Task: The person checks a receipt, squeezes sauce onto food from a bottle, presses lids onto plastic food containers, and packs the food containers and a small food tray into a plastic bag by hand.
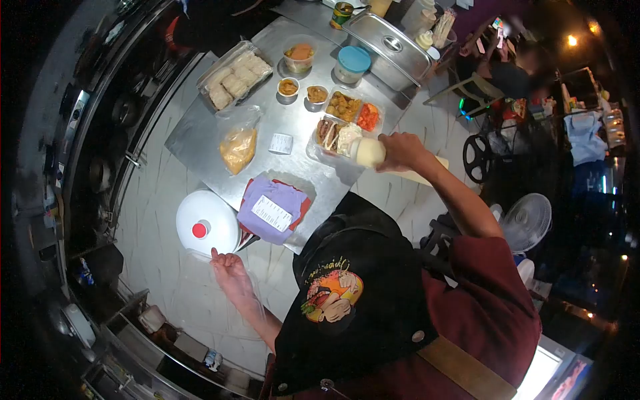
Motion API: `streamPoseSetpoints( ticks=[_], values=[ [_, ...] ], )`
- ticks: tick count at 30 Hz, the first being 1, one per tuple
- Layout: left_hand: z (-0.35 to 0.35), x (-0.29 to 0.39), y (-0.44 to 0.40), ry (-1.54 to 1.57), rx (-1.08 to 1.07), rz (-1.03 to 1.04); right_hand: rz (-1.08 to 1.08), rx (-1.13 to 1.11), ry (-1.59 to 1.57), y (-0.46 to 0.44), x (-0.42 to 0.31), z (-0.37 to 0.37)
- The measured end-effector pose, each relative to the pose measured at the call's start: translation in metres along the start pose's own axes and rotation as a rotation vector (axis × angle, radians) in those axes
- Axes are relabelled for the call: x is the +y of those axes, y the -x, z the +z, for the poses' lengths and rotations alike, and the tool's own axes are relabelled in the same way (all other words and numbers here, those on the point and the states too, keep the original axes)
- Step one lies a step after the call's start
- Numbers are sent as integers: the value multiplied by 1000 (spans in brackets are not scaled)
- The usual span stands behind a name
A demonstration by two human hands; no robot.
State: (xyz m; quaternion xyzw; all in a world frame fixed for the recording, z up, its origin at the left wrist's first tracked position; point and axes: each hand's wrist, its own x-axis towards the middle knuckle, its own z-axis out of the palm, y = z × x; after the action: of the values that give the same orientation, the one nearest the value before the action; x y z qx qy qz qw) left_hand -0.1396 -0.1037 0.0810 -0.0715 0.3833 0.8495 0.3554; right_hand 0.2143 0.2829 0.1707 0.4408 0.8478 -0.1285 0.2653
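Observation:
My right hand [402, 152] grips a squeeze bottle [369, 153] of pale sauce, tipped so its front end is over a clear compartment container [325, 157] on the steel table. Fried pieces [343, 107], chopped red food [368, 117], sauce-striped brown food [327, 134] and a creamy white portion [349, 139] fill its compartments. Low on the left, my left hand [233, 275] is partly closed on a thin clear plastic lid [227, 310], whose outline is faint. Near those fingers is a round white lid with a red knob [200, 230].
On the steel table [193, 137] are a tray of pale blocks [235, 77], small sauce cups [288, 89], a blue-lidded tub [353, 63], a bagged orange food [238, 148], purple cloth with a receipt [272, 212] and a steel pan lid [392, 44]. A fan [527, 222] stands right.

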Motion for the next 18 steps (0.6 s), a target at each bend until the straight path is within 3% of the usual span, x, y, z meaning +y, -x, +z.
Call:
streamPoseSetpoints(
  ticks=[6, 9, 18],
  values=[
    [5, -5, -6, -31, -7, -35, 54, 154, -1, 1, 27, 14],
    [8, -8, -8, -13, -28, -45, 137, 108, -16, 3, 34, 9],
    [31, -20, -12, -101, -28, -97, 85, 40, -77, 34, 28, 31]
  ],
)
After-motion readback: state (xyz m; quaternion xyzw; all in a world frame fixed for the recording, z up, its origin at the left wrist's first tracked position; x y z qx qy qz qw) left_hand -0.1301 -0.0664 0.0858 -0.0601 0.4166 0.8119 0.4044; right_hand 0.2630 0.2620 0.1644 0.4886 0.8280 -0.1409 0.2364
